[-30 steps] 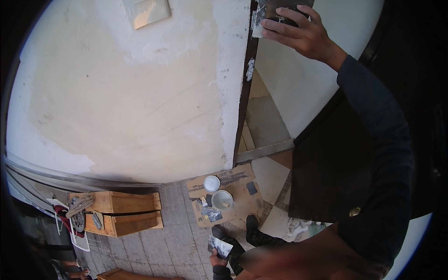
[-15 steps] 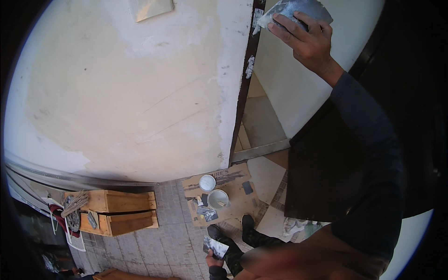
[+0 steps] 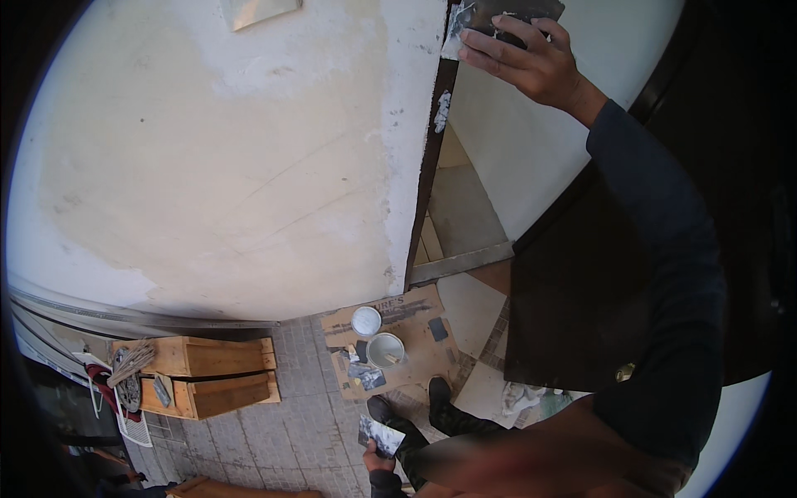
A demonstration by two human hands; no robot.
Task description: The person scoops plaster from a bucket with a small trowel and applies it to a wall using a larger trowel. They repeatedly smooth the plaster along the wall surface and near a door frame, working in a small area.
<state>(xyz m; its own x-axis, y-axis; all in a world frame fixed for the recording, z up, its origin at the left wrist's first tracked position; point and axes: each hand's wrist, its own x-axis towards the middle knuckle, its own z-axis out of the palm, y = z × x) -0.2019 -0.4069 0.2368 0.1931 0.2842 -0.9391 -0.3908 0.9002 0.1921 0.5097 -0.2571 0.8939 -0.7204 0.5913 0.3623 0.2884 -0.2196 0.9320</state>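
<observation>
The right hand (image 3: 531,62) is raised to the far top of the view, its grip closed over a flat dark trowel (image 3: 510,12) smeared with pale filler; the fingers (image 3: 490,58) lie across the blade. The blade's long axis runs roughly left to right, its left end pointing at the wall corner (image 3: 419,124), though the top edge of the picture cuts off most of it, so its full shape is hard to judge. The left hand (image 3: 378,455) hangs low near the bottom edge, its grip closed on a small flat scraper (image 3: 382,433) marked with grey and white filler.

The wall (image 3: 232,166) to the left is cream plaster, patchy, with whiter filler along the corner edge. Right of the corner a dark strip runs down beside a recess. Below, on grey paving (image 3: 290,423), lies a sheet of cardboard (image 3: 423,332) carrying a white lid (image 3: 366,319), an open bucket (image 3: 385,350) of white filler and a few small tools. Further left stand two wooden crates (image 3: 207,378) with rope on top. The person's dark shoes (image 3: 440,394) stand just beside the cardboard.
</observation>
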